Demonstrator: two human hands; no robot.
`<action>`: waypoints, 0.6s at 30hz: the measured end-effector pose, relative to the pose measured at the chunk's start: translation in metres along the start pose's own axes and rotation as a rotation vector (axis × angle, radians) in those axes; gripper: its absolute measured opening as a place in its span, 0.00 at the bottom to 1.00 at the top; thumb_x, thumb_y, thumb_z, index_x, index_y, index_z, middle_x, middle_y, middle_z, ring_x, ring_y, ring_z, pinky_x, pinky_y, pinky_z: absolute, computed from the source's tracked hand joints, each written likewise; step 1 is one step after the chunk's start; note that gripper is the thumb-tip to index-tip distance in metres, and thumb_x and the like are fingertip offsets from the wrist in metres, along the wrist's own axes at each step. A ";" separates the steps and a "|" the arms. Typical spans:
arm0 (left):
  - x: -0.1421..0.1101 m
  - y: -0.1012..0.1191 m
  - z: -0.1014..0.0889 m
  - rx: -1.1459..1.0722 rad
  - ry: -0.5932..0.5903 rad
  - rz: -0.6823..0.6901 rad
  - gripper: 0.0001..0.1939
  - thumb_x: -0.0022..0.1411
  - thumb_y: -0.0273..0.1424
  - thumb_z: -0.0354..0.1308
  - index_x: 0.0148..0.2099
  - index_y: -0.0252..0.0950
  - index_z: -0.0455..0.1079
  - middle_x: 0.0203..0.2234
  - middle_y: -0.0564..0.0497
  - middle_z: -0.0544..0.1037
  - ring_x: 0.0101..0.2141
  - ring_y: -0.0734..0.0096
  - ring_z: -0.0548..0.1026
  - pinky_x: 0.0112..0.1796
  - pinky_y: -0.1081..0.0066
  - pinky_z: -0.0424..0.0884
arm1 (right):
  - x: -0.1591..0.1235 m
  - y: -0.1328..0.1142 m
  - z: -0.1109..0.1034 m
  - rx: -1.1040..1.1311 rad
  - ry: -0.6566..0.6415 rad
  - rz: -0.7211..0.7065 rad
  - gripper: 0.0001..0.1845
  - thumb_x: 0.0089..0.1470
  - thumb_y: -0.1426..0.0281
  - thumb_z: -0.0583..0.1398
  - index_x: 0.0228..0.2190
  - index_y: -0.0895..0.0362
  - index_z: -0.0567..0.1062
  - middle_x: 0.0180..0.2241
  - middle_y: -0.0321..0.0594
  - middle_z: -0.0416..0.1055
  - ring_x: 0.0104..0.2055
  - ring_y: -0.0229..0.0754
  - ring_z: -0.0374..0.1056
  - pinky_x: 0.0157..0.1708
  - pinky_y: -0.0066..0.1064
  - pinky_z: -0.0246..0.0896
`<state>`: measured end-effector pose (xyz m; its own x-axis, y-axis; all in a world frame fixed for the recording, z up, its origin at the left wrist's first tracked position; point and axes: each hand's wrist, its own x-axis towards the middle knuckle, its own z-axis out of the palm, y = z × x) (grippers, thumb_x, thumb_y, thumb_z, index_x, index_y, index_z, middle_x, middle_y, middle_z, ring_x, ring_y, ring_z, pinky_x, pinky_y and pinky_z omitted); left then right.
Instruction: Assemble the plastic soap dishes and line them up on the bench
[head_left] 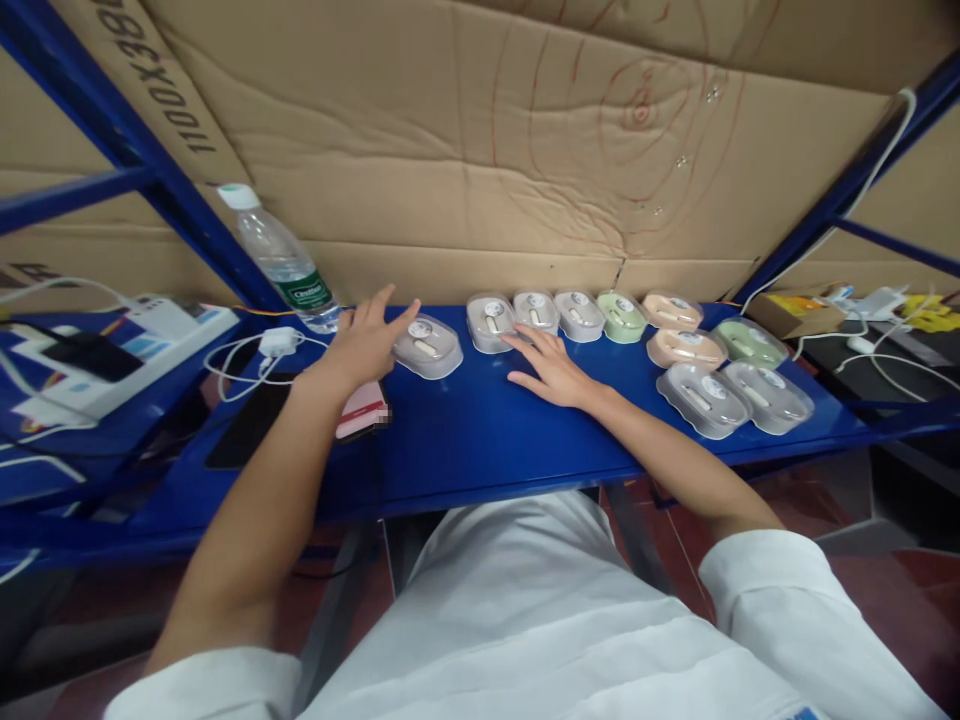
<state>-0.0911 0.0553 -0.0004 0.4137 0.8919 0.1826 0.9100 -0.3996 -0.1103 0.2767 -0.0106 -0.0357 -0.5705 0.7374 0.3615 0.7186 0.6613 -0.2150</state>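
Note:
My left hand (367, 340) is open, fingers spread, at the left edge of a clear plastic pack (429, 348) with a grey inside and a small white piece on it. Whether its fingertips touch the pack I cannot tell. Stretched out and open, my right hand (551, 370) has its fingertips at the near side of another grey pack (491, 322). To the right along the back stand two more grey packs (579, 315), a green pack (622, 316) and an orange pack (673, 310). Neither hand holds anything.
Farther right lie an orange pack (686, 349), a green pack (750, 342) and two grey packs (703, 400). A water bottle (289, 265), a white charger with cable (277, 343) and a pink item (361, 410) are at the left. Cardboard (360, 150) and blue posts (821, 200) enclose the blue shelf (465, 450).

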 end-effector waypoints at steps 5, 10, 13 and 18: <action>-0.003 0.030 -0.010 -0.036 0.118 0.021 0.31 0.75 0.26 0.46 0.76 0.40 0.64 0.64 0.34 0.73 0.63 0.39 0.74 0.60 0.44 0.70 | 0.001 0.000 0.002 -0.034 -0.006 0.007 0.35 0.76 0.49 0.53 0.73 0.53 0.64 0.78 0.57 0.52 0.80 0.60 0.49 0.74 0.61 0.49; -0.006 0.055 0.000 -0.046 0.158 -0.014 0.35 0.77 0.49 0.52 0.77 0.36 0.62 0.69 0.29 0.67 0.66 0.30 0.68 0.61 0.38 0.67 | -0.001 -0.001 0.005 -0.061 -0.037 0.035 0.34 0.75 0.52 0.54 0.73 0.54 0.64 0.78 0.57 0.51 0.80 0.60 0.48 0.74 0.60 0.48; -0.003 0.054 0.006 -0.106 0.118 -0.106 0.39 0.74 0.52 0.58 0.77 0.37 0.60 0.71 0.29 0.65 0.67 0.30 0.66 0.62 0.37 0.67 | 0.001 -0.001 0.004 -0.086 -0.075 0.063 0.34 0.75 0.53 0.55 0.74 0.53 0.63 0.79 0.55 0.50 0.80 0.61 0.47 0.74 0.61 0.47; 0.004 0.044 0.004 -0.287 0.113 -0.165 0.37 0.71 0.55 0.60 0.73 0.42 0.66 0.66 0.37 0.72 0.67 0.38 0.69 0.63 0.47 0.71 | 0.044 0.006 -0.008 -0.140 -0.138 0.071 0.39 0.70 0.58 0.61 0.76 0.51 0.59 0.82 0.49 0.41 0.83 0.63 0.38 0.77 0.64 0.35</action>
<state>-0.0502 0.0420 -0.0089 0.2461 0.9268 0.2836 0.9283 -0.3095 0.2061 0.2588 0.0248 -0.0141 -0.5582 0.7999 0.2205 0.8019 0.5883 -0.1040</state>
